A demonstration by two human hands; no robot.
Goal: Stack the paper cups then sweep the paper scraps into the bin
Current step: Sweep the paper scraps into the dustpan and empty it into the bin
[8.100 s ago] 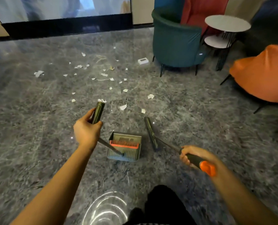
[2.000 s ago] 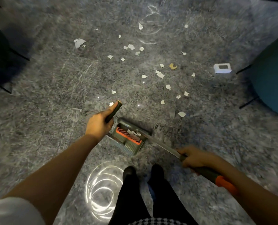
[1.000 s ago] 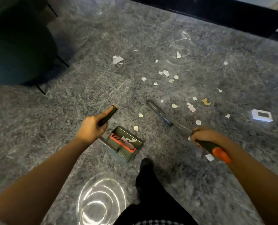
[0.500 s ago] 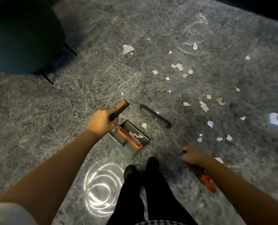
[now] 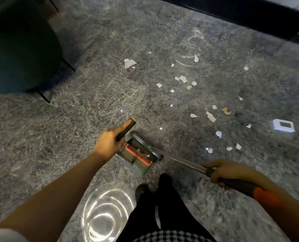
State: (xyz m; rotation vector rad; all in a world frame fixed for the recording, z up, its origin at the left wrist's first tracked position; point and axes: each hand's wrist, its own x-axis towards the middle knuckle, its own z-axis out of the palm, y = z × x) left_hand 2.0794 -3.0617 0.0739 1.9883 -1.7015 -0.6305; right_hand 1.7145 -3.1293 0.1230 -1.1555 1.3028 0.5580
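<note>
Fingers of the left hand curled round the dark upright handle of the grey plastic dustpan with an orange comb. The right hand gripped the metal-shafted broom, whose head had just been pulled into the dustpan's mouth. Many white paper scraps still lay beyond the dustpan, so more strokes seemed needed.

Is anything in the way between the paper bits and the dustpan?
Nothing visible: only bare floor lies between the paper scraps and the dustpan. The broom head rests at its mouth.
</note>
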